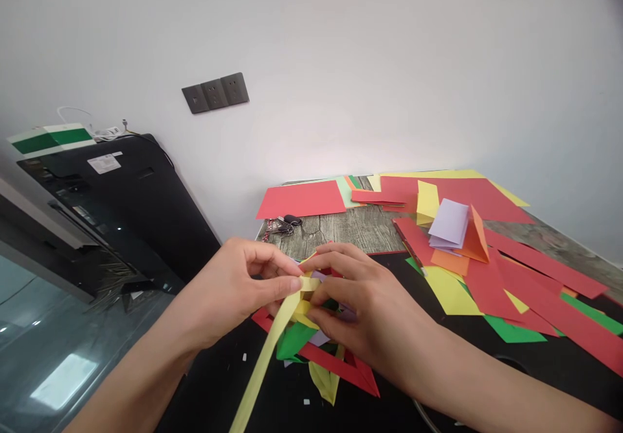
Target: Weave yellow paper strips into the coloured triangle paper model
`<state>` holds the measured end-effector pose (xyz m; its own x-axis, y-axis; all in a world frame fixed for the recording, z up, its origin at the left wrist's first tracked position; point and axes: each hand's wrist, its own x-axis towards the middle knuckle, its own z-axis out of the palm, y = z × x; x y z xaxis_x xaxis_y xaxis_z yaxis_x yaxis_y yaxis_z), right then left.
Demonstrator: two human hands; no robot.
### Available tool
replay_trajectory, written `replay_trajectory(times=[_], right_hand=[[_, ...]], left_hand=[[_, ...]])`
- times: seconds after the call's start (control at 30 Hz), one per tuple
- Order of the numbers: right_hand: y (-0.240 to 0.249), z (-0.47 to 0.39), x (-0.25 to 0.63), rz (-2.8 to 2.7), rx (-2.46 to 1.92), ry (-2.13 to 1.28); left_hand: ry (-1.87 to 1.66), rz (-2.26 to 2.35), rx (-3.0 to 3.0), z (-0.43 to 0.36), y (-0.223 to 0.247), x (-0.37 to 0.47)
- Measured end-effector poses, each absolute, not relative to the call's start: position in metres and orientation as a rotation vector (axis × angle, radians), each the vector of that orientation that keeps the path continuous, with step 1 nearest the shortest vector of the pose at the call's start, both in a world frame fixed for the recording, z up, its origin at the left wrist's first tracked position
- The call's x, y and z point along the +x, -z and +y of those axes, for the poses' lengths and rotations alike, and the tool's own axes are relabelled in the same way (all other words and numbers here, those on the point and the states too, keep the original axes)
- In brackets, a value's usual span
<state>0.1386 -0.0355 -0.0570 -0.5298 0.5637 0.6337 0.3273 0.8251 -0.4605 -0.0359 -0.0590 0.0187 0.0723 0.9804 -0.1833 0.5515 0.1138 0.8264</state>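
My left hand (238, 287) pinches a pale yellow strip (265, 361) between thumb and forefinger. One long end of the strip hangs down toward the bottom of the view, and its short end reaches across to my right hand (363, 293). The fingers of my right hand are curled against a folded-paper construction (294, 339) made of red, green, yellow and purple pieces. Red bands and a yellow folded point (325, 381) stick out below both hands. My fingers cover much of its upper part, and I cannot tell how the strip is attached there.
Red, yellow and green paper pieces (525, 284) lie scattered on the right. Among them stand a folded purple paper (448, 225) and an orange one (474, 238). A pencil (411, 246) lies beside these. Behind my hands are keys (280, 226) and a red sheet (304, 199).
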Motion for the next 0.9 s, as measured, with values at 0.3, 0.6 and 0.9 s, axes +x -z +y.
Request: replay_trajectory(times=[0.3,0.6,0.9], right_hand=[[0.062,-0.034,0.137,-2.163,-0.622,-0.326],[0.058,-0.035,0.137,-2.151,-0.615,-0.333],[0.059,-0.034,0.137,-2.141,-0.605,-0.354]], left_hand=[[-0.729,1.541,1.437,-0.061,-0.017,-0.032],[-0.805,1.498,1.441,-0.067,-0.008,-0.033],[-0.924,1.510,1.442,-0.074,0.005,-0.033]])
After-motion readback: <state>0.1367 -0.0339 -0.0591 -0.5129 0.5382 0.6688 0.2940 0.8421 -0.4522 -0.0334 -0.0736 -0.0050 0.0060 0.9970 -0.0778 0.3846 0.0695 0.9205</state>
